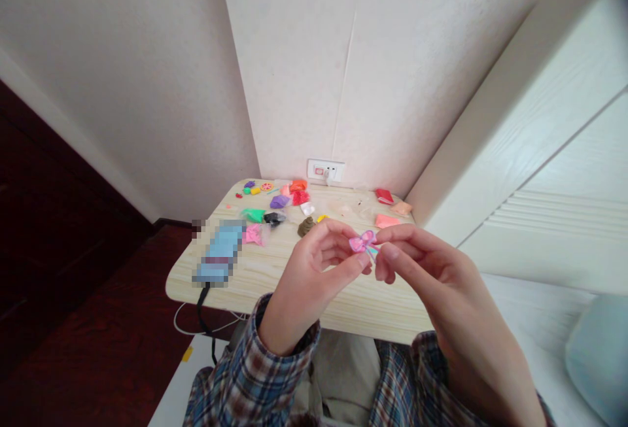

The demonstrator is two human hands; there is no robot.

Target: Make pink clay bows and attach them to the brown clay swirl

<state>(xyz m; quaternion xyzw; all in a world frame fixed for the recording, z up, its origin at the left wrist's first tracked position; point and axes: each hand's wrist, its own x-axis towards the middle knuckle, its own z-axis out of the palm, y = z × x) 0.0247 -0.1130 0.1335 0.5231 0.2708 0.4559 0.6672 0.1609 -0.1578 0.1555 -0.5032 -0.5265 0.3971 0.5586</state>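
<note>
Above the front part of the table, a small pink and purple clay bow (362, 242) is held between both hands. My left hand (324, 260) pinches its left side between thumb and fingers. From the other side, my right hand (422, 263) grips it with thumb and index finger near its lower right. A thin strip with a bit of light teal shows below the bow; its exact shape is too small to tell. Behind my left hand sits a brownish clay lump (307, 226), with a bit of yellow (322, 218) beside it.
The pale wood table (226, 296) carries bags of purple (279, 201), green (254, 216), black (273, 219) and pink clay (254, 235). Orange-pink packets (387, 220) lie at the right. A pixelated blue device (220, 254) lies at the left. A socket (326, 170) is behind.
</note>
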